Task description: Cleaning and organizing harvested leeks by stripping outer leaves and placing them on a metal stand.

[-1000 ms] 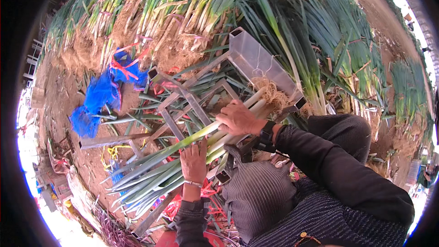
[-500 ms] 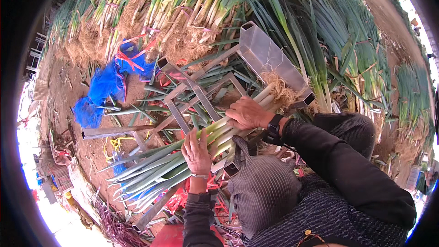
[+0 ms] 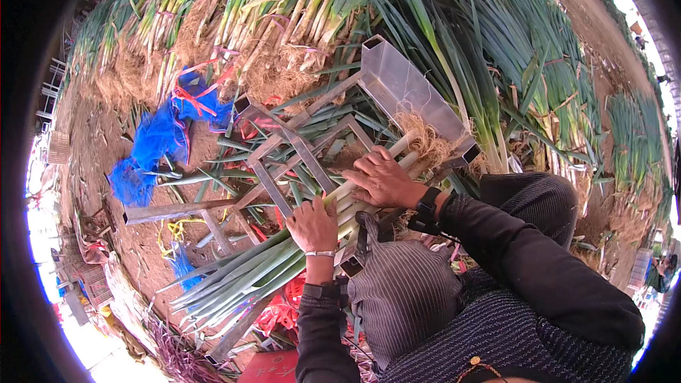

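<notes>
- Blue netting lies bunched on the bare dirt ground at far left, red ties tangled in it.
- Metal frame of angled bars sits right of the netting, loose green leaves strewn through it.
- Bundle of green onions lies slantwise across the frame: green tops fan out to the lower left, white stalks run up to the right, hairy roots end against a metal trough.
- Left hand presses down on the middle of the bundle, fingers curled over the stalks, a thin bracelet at the wrist.
- Right hand, just up-right of the left, lies palm down over the white stalks near the roots; fingers bent round them, a dark watch at the wrist.
- Red ties lie under the bundle's lower part.
- Heaps of green onions pile behind and to the right, roots toward the frame.
</notes>
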### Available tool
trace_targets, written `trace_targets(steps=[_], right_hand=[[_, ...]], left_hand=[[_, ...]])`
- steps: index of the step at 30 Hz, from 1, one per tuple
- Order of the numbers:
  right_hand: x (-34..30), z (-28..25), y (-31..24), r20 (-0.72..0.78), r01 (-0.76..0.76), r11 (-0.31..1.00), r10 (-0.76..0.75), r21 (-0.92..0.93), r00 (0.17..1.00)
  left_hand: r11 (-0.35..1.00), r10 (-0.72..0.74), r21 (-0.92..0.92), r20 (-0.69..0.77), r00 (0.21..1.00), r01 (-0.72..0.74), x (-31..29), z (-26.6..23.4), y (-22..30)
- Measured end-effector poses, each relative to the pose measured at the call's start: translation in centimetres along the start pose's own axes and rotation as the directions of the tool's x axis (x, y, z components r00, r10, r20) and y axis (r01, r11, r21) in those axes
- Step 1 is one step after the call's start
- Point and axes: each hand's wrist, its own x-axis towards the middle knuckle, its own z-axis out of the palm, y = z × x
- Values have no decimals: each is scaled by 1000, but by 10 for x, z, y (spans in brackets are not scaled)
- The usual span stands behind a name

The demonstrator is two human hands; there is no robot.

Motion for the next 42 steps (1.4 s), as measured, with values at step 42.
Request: trace_targets(steps=[42], right_hand=[[-11, -10, 55, 24, -149, 988, 148, 36, 989]], left_hand=[[1000, 14, 6, -28, 999, -14, 7, 10, 30]])
